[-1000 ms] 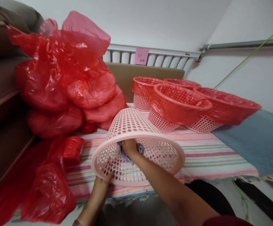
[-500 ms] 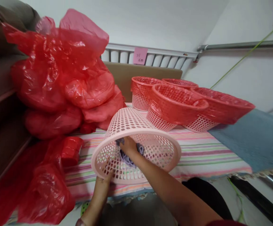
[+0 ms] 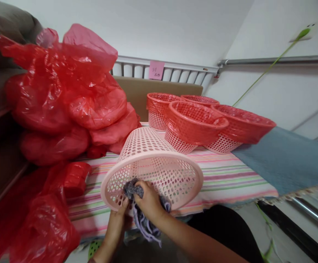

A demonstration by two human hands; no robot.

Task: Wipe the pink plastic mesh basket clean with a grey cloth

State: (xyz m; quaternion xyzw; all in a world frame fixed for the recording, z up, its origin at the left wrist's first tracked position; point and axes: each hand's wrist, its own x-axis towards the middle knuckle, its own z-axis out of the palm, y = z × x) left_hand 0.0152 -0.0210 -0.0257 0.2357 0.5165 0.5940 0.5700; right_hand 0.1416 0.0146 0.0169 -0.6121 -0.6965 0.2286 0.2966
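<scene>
A pale pink perforated basket [image 3: 148,142] lies tipped on its side on a striped cloth, its open mouth facing me. My left hand [image 3: 117,215] grips the lower left of its rim, thumb on the inside; the other fingers are mostly hidden behind the rim. A grey-purple rag [image 3: 133,189] with loose lilac strands is bunched in my right hand [image 3: 148,202], which is closed on it at the basket's mouth, near the left thumb. Part of the rag hangs down over the rim.
Several baskets lined with red plastic bags [image 3: 194,120] stand behind to the right. Filled red bags [image 3: 74,98] are heaped at the left, with a red bag roll [image 3: 76,179] in front. The striped cloth [image 3: 230,179] covers the surface; a blue cloth [image 3: 290,160] lies right.
My right hand has drawn the rag from deeper inside the basket toward me, out to its rim. The left hand stays on the rim. The view has shifted slightly.
</scene>
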